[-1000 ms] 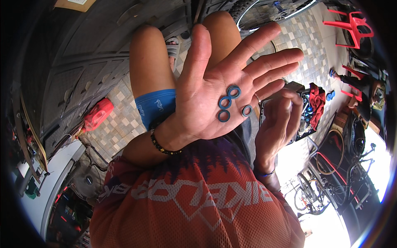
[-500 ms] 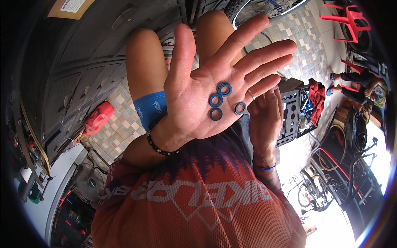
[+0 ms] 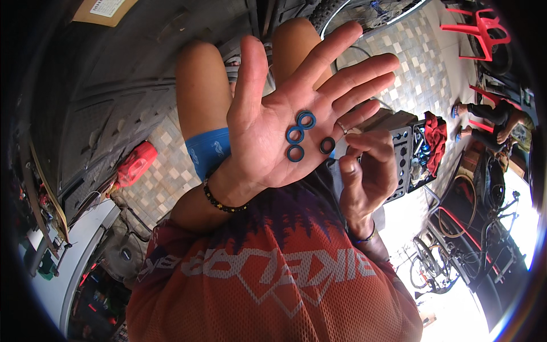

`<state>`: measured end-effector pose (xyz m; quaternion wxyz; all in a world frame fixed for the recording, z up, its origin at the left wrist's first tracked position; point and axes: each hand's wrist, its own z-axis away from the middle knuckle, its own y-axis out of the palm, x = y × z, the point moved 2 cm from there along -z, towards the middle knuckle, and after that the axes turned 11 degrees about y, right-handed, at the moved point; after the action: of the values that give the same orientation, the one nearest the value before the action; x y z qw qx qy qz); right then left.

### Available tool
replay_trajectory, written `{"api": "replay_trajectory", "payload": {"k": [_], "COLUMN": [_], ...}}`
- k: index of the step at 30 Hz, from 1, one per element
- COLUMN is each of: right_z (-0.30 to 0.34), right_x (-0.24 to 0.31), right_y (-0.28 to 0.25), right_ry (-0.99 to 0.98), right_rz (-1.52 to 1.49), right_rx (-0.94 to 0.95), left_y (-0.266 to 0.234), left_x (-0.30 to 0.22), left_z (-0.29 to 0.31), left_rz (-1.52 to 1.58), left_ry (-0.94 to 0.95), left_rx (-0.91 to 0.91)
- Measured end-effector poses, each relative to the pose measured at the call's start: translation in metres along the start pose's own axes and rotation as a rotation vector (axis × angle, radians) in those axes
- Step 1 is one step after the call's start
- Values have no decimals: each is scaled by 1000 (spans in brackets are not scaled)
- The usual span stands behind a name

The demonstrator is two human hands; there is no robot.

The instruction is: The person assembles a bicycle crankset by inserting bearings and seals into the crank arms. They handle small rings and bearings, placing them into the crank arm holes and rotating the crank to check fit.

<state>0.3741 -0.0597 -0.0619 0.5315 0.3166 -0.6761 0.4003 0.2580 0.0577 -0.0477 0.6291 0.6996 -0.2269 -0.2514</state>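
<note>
My left hand (image 3: 268, 134) is turned palm up with its fingers spread wide. On its palm lie ring-shaped parts that look like small bearings: an upper blue ring (image 3: 306, 126), a middle blue ring (image 3: 288, 135) and a lower blue ring (image 3: 288, 154) form a touching row. A black-faced ring (image 3: 322, 146) lies apart from them, near the little-finger edge of the palm. Just beside that edge is my right hand (image 3: 367, 174), fingers curled, with a gap between thumb and index fingertip. Nothing shows between them.
A grey holed tool tray (image 3: 400, 162) stands right of my hands, with a red cloth (image 3: 436, 142) beyond it. A red jug (image 3: 138, 162) is at the left. Another person (image 3: 504, 122) sits far right near a red chair (image 3: 484, 34). A bicycle wheel (image 3: 333, 20) is ahead.
My right hand has come up from behind the palm's edge, its fingers now curled. The separate ring shows a darker, black face. My left hand has shifted slightly left.
</note>
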Motion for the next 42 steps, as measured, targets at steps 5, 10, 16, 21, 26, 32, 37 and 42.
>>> {"api": "replay_trajectory", "payload": {"k": [5,10,16,21,26,32,37,42], "right_z": [-8,-15,-33,-45,-44,-48,-46,-44], "right_x": [22,28,51,69,78,71,71,79], "right_y": [10,20,36,61,70,78,85,84], "right_ry": [-42,-70,-138,-312,-271,-275,-192,-288], "right_rz": [219,227,232,399,451,466,482,509], "right_rx": [83,116,285,346,336,333,228,368], "left_y": [-3,1,4,8,1,0,-1,-4], "left_x": [-5,-13,-31,-48,-61,-69,-73,-76], "left_z": [1,4,7,14,19,24,27,29], "left_rz": [0,25,63,23,26,50,137,133], "left_ry": [13,48,113,178,234,258,244,263], "left_rx": [22,6,15,2,42,31,30,26]}}
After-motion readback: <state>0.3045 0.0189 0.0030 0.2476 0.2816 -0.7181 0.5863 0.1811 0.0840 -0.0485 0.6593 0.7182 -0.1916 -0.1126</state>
